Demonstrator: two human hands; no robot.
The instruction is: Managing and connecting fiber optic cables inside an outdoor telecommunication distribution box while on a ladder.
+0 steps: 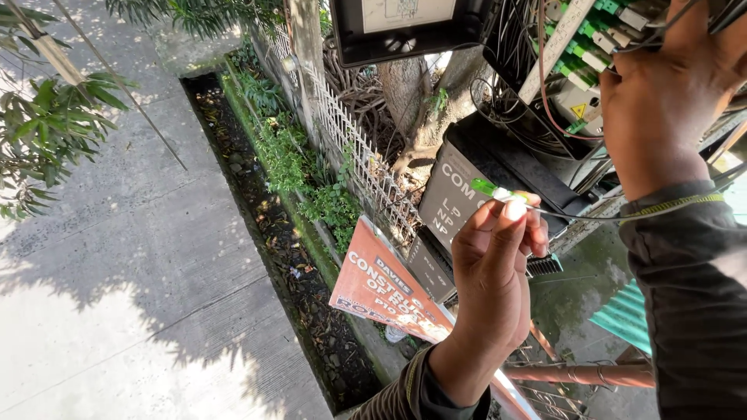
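Pinching a green-tipped connector (498,191), left hand (492,268) (right hand (661,101) seemingly gripping cables (545,93)) faces the crowded box (506,155).

Roadside outdoors: cable cabinet (498,163), pavement (117,257), drainage ditch (288,257).

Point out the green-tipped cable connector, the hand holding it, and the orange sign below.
green-tipped connector (492,189), head view, on its green tip.
left hand (492,272), head view, on the back of the hand.
orange sign (381,288), head view, on its printed face.
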